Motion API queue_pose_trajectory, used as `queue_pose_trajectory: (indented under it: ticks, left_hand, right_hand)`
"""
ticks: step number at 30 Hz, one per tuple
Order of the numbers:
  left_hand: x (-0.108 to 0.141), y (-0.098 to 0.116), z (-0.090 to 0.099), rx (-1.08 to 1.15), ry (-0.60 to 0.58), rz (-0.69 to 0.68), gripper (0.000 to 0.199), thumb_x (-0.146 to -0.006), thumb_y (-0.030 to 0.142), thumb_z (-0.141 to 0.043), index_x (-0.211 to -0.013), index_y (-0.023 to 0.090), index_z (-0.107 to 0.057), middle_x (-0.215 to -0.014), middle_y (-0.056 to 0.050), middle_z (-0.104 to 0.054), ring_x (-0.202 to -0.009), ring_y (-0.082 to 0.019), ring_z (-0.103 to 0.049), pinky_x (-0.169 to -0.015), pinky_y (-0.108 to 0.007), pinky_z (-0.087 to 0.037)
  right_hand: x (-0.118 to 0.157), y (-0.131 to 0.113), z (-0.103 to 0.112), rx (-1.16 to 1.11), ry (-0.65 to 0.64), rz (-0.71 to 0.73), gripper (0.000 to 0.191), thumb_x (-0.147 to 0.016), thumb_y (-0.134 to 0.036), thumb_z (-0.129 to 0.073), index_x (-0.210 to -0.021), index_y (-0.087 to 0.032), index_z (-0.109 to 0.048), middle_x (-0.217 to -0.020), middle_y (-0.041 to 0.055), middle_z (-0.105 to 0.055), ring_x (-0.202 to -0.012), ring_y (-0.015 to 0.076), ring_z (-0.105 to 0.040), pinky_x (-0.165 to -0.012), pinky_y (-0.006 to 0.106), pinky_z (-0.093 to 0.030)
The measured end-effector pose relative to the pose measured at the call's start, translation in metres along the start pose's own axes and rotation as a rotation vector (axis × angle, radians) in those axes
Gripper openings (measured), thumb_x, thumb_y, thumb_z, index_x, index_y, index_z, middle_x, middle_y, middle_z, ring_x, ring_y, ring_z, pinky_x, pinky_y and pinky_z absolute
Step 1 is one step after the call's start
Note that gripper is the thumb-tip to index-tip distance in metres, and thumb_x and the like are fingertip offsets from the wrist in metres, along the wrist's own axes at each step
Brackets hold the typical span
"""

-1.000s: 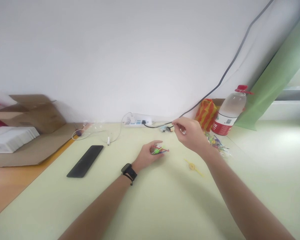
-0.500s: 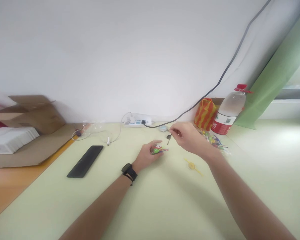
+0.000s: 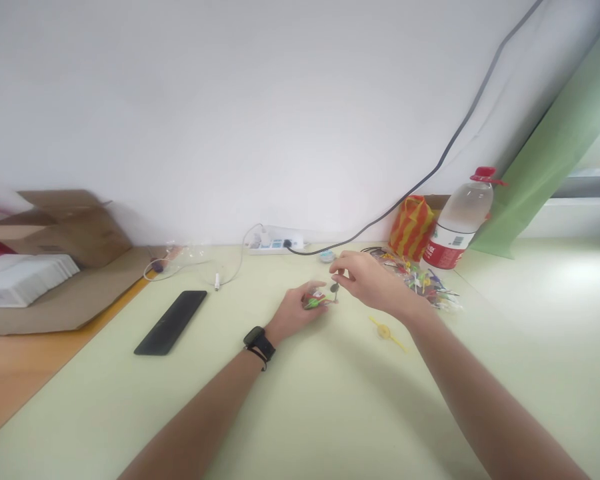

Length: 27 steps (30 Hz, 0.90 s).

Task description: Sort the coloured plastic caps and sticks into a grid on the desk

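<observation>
My left hand (image 3: 296,312) rests on the pale green table with its fingers curled round a small bundle of colourful pieces (image 3: 314,301), green and red among them. Just right of the bundle, my right hand (image 3: 363,280) pinches a small dark round piece (image 3: 335,288) with a thin stem hanging down to the bundle's right end. A yellow piece (image 3: 384,331) with a round middle and two thin arms lies below my right hand. Beyond my right wrist is a pile of multicoloured pieces (image 3: 425,283).
A black slab (image 3: 171,323) lies at the left, near a white cable (image 3: 217,281). Along the wall sit a power strip (image 3: 275,244), a red-yellow striped bag (image 3: 411,228) and a large bottle (image 3: 460,223). An open cardboard box (image 3: 75,230) stands far left.
My right hand has moved left and slightly down, bringing the dark piece to the bundle in my left hand. More of the pile behind my right hand shows.
</observation>
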State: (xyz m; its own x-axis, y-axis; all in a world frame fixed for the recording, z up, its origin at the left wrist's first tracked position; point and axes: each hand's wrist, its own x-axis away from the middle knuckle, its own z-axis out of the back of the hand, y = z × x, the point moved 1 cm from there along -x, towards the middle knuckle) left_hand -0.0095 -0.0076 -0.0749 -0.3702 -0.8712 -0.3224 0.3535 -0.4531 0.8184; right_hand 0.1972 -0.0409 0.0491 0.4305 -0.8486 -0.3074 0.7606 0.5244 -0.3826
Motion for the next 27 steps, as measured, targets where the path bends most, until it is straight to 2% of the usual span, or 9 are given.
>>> queue_pose_trajectory:
  ticks: [3,6,10,13,16,20,22,24,27]
  left_hand:
    - [0.000,-0.001,0.000,0.004,-0.050,-0.014,0.053,-0.080,0.034,-0.078,-0.131,0.024,-0.067,-0.101,-0.002,-0.075,-0.087,-0.020,-0.068,-0.083,-0.031,-0.053]
    - [0.000,-0.001,0.000,0.023,-0.054,-0.018,0.052,-0.081,0.034,-0.078,-0.131,0.024,-0.066,-0.103,-0.003,-0.076,-0.090,-0.021,-0.070,-0.085,-0.031,-0.054]
    - [0.000,-0.004,0.001,0.041,-0.033,0.007,0.056,-0.079,0.036,-0.081,-0.131,0.022,-0.066,-0.101,-0.004,-0.076,-0.088,-0.021,-0.071,-0.081,-0.031,-0.055]
    - [-0.001,-0.007,0.001,0.082,-0.023,0.038,0.058,-0.077,0.037,-0.084,-0.130,0.021,-0.067,-0.101,-0.006,-0.077,-0.088,-0.022,-0.072,-0.081,-0.032,-0.055]
    - [-0.002,-0.005,0.000,0.193,-0.049,0.048,0.060,-0.075,0.035,-0.087,-0.129,0.019,-0.066,-0.108,-0.009,-0.077,-0.097,-0.026,-0.074,-0.090,-0.037,-0.055]
    - [0.000,0.006,-0.001,0.406,-0.147,0.072,0.054,-0.076,0.036,-0.086,-0.123,0.016,-0.068,-0.108,-0.014,-0.078,-0.102,-0.030,-0.075,-0.095,-0.042,-0.055]
    - [0.001,0.011,0.000,0.457,-0.192,0.096,0.043,-0.076,0.037,-0.087,-0.109,0.014,-0.072,-0.103,-0.014,-0.079,-0.100,-0.030,-0.076,-0.094,-0.042,-0.056]
    - [0.001,0.014,0.001,0.474,-0.215,0.119,0.037,-0.075,0.038,-0.088,-0.097,0.013,-0.073,-0.101,-0.014,-0.079,-0.098,-0.031,-0.077,-0.091,-0.040,-0.057]
    - [0.001,0.017,0.002,0.472,-0.218,0.137,0.036,-0.073,0.039,-0.088,-0.093,0.013,-0.074,-0.100,-0.014,-0.079,-0.096,-0.030,-0.077,-0.089,-0.038,-0.057]
  right_hand:
    - [-0.001,0.002,0.000,-0.040,0.015,-0.022,0.009,-0.094,-0.018,-0.061,-0.093,-0.021,-0.070,-0.097,0.0038,-0.071,-0.084,0.0173,-0.060,-0.071,0.029,-0.040]
    - [-0.001,0.002,0.001,-0.072,0.008,-0.025,0.010,-0.093,-0.020,-0.062,-0.089,-0.022,-0.071,-0.091,0.0020,-0.073,-0.080,0.0169,-0.061,-0.069,0.029,-0.039]
    - [0.000,-0.001,0.004,-0.078,0.037,0.028,0.027,-0.100,-0.028,-0.053,-0.079,-0.020,-0.068,-0.077,0.0021,-0.070,-0.070,0.0158,-0.057,-0.065,0.029,-0.036]
    - [0.001,-0.002,0.006,-0.100,0.042,0.047,0.034,-0.102,-0.036,-0.049,-0.079,-0.019,-0.068,-0.073,0.0020,-0.067,-0.066,0.0151,-0.055,-0.064,0.029,-0.036]
    - [0.001,-0.001,0.006,-0.138,0.007,0.037,0.023,-0.097,-0.035,-0.057,-0.089,-0.019,-0.071,-0.076,0.0013,-0.069,-0.065,0.0138,-0.057,-0.064,0.027,-0.038]
    - [-0.002,0.003,0.003,-0.266,-0.122,-0.015,0.014,-0.090,-0.031,-0.064,-0.093,-0.019,-0.070,-0.074,0.0000,-0.068,-0.056,0.0115,-0.056,-0.058,0.026,-0.041]
    - [-0.003,0.007,0.000,-0.391,-0.179,-0.049,0.015,-0.090,-0.032,-0.063,-0.092,-0.018,-0.069,-0.077,0.0011,-0.069,-0.053,0.0110,-0.057,-0.055,0.026,-0.044]
    - [-0.005,0.010,-0.003,-0.531,-0.200,-0.066,0.018,-0.090,-0.035,-0.063,-0.095,-0.018,-0.068,-0.089,0.0040,-0.072,-0.053,0.0104,-0.059,-0.052,0.026,-0.046]
    - [-0.006,0.016,-0.009,-0.684,-0.190,-0.061,0.023,-0.087,-0.038,-0.067,-0.101,-0.019,-0.066,-0.109,0.0080,-0.072,-0.052,0.0087,-0.059,-0.047,0.026,-0.048]
